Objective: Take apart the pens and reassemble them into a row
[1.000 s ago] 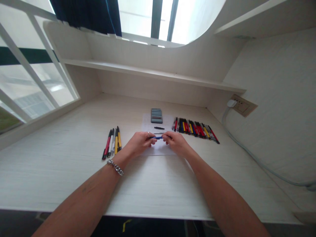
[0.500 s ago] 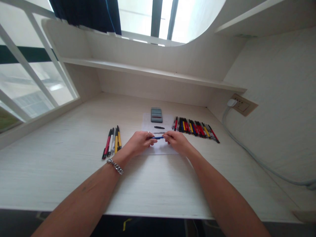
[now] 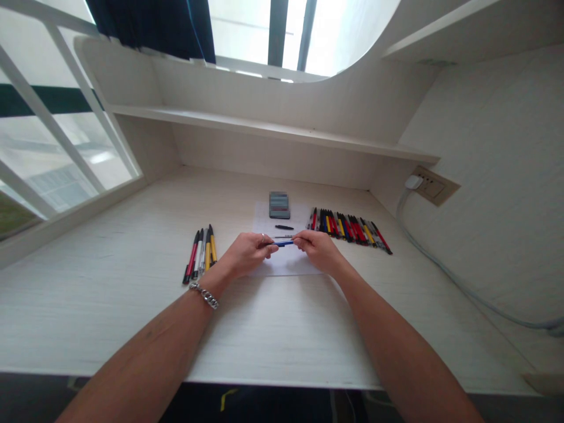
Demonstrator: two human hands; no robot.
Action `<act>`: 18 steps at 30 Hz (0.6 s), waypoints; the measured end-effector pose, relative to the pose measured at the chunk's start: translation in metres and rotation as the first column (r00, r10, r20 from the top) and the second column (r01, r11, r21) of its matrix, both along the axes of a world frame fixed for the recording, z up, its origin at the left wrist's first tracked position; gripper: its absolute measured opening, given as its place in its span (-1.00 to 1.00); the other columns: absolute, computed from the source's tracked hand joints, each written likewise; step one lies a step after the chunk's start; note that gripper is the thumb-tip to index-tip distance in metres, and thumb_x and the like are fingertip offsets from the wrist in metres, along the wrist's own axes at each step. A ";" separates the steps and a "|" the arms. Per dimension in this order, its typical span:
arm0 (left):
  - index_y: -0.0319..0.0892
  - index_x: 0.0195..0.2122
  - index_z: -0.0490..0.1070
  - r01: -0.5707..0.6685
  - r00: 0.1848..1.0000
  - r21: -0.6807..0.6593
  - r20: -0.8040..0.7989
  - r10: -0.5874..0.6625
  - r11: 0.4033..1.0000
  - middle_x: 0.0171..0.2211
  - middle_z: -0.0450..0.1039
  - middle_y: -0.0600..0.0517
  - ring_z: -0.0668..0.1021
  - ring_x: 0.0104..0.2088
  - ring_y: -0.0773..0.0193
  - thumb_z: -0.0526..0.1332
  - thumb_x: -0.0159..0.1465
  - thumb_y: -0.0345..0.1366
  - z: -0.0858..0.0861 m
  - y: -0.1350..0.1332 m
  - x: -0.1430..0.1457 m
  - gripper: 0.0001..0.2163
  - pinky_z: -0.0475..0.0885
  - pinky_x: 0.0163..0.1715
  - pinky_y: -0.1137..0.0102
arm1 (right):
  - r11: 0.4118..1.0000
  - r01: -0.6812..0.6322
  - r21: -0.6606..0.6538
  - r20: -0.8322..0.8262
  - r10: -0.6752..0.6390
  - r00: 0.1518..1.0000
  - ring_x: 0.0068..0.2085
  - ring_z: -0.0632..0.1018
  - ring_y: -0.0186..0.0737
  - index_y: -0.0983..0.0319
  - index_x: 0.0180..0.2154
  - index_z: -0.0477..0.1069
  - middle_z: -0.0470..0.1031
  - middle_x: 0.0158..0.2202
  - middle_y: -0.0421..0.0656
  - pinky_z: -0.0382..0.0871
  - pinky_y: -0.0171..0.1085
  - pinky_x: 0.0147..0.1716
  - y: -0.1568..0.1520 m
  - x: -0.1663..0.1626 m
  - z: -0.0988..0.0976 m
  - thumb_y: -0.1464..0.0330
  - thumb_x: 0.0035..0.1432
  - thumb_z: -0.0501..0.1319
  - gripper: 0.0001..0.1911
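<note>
A blue pen barrel (image 3: 284, 243) lies level between my two hands, above a white sheet of paper (image 3: 286, 267). My left hand (image 3: 249, 252) pinches its left end, and my right hand (image 3: 318, 249) pinches its right end. Just beyond the fingers, a thin dark refill (image 3: 283, 237) rests on the paper. Farther up lies a short black pen part (image 3: 284, 227). My fingertips hide both ends of the blue barrel.
A dark phone-like slab (image 3: 279, 205) sits behind the paper. Several pens (image 3: 348, 227) lie in a row at right, and several more (image 3: 200, 254) at left. A cable (image 3: 434, 258) runs from the wall socket (image 3: 434, 185) along the right side.
My hands have shifted very slightly, and the gap between them shows a little more of the blue barrel. The pens and the loose parts have stayed put.
</note>
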State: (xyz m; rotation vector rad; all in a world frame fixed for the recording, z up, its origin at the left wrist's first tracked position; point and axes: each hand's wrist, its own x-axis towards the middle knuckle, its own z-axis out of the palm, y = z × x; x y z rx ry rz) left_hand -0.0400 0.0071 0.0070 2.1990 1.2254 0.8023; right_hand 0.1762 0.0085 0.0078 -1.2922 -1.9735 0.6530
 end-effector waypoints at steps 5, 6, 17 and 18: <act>-0.18 -0.37 0.53 0.014 1.000 -0.037 0.011 -0.013 0.999 -0.55 0.50 0.06 0.45 -0.54 0.38 0.13 0.21 -0.19 0.000 0.000 -0.001 -0.77 0.26 -0.52 0.49 | 1.000 -0.009 0.030 -0.026 0.010 1.000 -0.41 0.40 -0.30 0.24 -0.31 0.52 0.48 -0.44 -0.17 0.20 -0.34 -0.39 0.001 0.001 -0.002 0.33 0.13 0.14 -0.80; -0.18 -0.36 0.53 0.017 1.000 -0.043 0.013 -0.016 0.999 -0.55 0.50 0.06 0.45 -0.53 0.38 0.12 0.21 -0.19 0.000 0.000 -0.001 -0.77 0.26 -0.52 0.49 | 0.999 -0.012 0.033 -0.027 0.013 1.000 -0.41 0.40 -0.30 0.24 -0.31 0.52 0.48 -0.44 -0.17 0.20 -0.34 -0.38 0.001 0.001 -0.003 0.33 0.13 0.14 -0.80; -0.18 -0.44 0.53 -0.094 0.995 0.055 -0.013 0.094 0.994 -0.63 0.41 0.10 0.36 -0.60 0.39 0.14 0.21 -0.15 0.004 -0.002 0.004 -0.75 0.15 -0.58 0.48 | 0.998 0.026 0.061 0.018 -0.027 0.999 -0.45 0.37 -0.33 0.27 -0.36 0.51 0.43 -0.51 -0.19 0.17 -0.36 -0.41 0.001 -0.003 0.004 0.38 0.14 0.11 -0.79; -0.18 -0.43 0.52 -0.079 0.997 0.041 -0.005 0.080 0.996 -0.64 0.39 0.10 0.35 -0.60 0.40 0.14 0.21 -0.15 0.003 -0.002 0.004 -0.75 0.15 -0.58 0.48 | 0.998 0.021 0.054 0.015 -0.022 1.000 -0.45 0.36 -0.33 0.27 -0.36 0.50 0.42 -0.51 -0.20 0.16 -0.36 -0.42 0.001 -0.003 0.004 0.38 0.15 0.10 -0.79</act>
